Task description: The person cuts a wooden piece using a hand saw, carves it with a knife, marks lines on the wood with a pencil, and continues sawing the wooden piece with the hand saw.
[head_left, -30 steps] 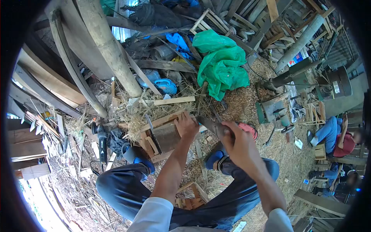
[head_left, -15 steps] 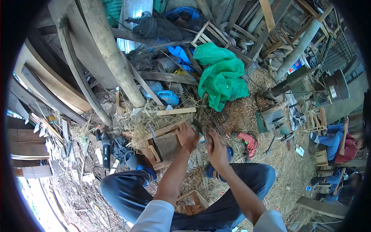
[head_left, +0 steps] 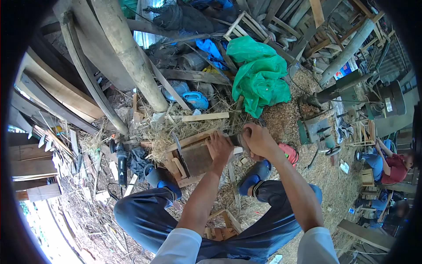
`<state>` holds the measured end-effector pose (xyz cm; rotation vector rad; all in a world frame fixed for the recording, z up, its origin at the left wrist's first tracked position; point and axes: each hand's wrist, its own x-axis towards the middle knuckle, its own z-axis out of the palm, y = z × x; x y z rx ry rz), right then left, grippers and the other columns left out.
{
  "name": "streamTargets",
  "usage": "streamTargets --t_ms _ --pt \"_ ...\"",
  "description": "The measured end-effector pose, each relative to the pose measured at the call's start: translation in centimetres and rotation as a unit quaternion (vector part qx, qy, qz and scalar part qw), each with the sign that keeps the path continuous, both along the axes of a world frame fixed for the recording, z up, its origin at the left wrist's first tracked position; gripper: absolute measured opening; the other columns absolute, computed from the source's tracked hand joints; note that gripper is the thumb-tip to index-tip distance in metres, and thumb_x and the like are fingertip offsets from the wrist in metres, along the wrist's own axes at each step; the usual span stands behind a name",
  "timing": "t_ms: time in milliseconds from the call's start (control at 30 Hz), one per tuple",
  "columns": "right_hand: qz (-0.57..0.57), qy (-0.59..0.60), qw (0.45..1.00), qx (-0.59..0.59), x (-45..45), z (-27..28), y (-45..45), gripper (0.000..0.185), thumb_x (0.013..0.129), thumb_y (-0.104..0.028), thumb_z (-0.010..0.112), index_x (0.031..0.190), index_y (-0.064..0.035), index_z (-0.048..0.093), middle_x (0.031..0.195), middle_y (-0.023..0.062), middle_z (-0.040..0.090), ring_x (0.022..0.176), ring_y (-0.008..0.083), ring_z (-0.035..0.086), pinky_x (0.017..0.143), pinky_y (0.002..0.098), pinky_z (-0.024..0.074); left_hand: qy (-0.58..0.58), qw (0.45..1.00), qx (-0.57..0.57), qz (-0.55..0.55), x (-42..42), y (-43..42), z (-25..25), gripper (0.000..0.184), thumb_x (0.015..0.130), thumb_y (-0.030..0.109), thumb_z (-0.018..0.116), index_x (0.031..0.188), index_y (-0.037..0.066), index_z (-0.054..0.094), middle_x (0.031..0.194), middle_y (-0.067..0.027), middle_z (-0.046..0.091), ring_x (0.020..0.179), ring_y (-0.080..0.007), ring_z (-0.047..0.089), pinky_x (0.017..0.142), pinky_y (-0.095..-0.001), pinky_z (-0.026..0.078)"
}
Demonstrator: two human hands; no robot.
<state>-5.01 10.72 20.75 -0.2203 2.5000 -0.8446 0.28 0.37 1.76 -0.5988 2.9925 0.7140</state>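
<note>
My left hand (head_left: 220, 147) lies with its fingers spread on a wooden piece at the right end of a low wooden bench (head_left: 197, 159). Just right of it, my right hand (head_left: 259, 141) is wrapped round the handle of a dark-bladed tool (head_left: 235, 140), probably a saw; the blade is mostly hidden between the hands. At the bench's left part, a thin metal blade (head_left: 177, 143) stands up beside a small wooden block (head_left: 179, 167).
A red power tool (head_left: 289, 153) lies right of my right hand. An angle grinder (head_left: 121, 163) is at the left, a green plastic sheet (head_left: 259, 77) ahead. A machine (head_left: 318, 132) and two seated people (head_left: 393, 167) are at the right.
My right hand first drew in toward my left hand, uncovering the red tool, then moved back out to the right with the dark tool. My left hand stays at the bench. The view shifted slightly.
</note>
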Motion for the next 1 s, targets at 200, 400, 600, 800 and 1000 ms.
streamTargets --t_ms 200,400,600,800,1000 --pt "0.025 0.039 0.999 -0.023 -0.4 -1.1 0.8 0.029 0.090 -0.021 0.056 0.109 0.0001 0.058 0.078 0.0288 0.063 0.081 0.0453 0.064 0.069 0.0508 0.0510 0.007 1.000 -0.018 0.004 0.0 0.1 -0.7 0.045 0.085 0.027 0.049 0.120 -0.002 0.050 0.116 -0.0173 0.054 0.115 -0.0316 0.049 0.098 -0.0513 0.032" --pt "-0.036 0.114 0.988 -0.098 8.4 -1.2 2.5 0.030 0.091 -0.009 0.053 0.120 -0.0007 0.051 0.096 0.0293 0.063 0.090 0.0470 0.062 0.075 0.0486 0.0496 0.007 1.000 -0.017 0.013 -0.2 -0.1 0.7 0.043 0.084 0.027 0.053 0.117 -0.001 0.052 0.115 -0.0167 0.056 0.112 -0.0308 0.050 0.092 -0.0490 0.035" --pt "-0.118 0.138 0.977 -0.112 15.1 -6.1 4.2 0.039 0.091 -0.002 0.050 0.129 -0.0011 0.045 0.098 0.0297 0.062 0.089 0.0453 0.063 0.074 0.0448 0.0510 -0.018 1.000 -0.022 0.007 -0.3 -0.1 0.1 0.043 0.084 0.026 0.052 0.119 0.000 0.051 0.113 -0.0143 0.057 0.113 -0.0285 0.050 0.096 -0.0492 0.033" --pt "0.001 0.094 0.995 -0.028 6.5 5.5 1.2 0.029 0.088 -0.007 0.054 0.115 0.0018 0.052 0.072 0.0253 0.063 0.068 0.0485 0.061 0.064 0.0522 0.0500 -0.004 1.000 -0.023 0.008 0.0 0.4 0.8 0.044 0.083 0.025 0.052 0.119 -0.001 0.050 0.115 -0.0150 0.056 0.113 -0.0288 0.051 0.096 -0.0490 0.033" --pt "0.025 0.126 0.991 -0.031 2.0 2.9 0.1 0.023 0.087 -0.011 0.055 0.105 0.0025 0.061 0.070 0.0274 0.062 0.069 0.0439 0.063 0.062 0.0467 0.0511 0.018 1.000 -0.022 0.013 -0.1 0.1 0.7 0.045 0.084 0.024 0.051 0.121 -0.001 0.049 0.116 -0.0160 0.055 0.115 -0.0308 0.049 0.097 -0.0497 0.032"
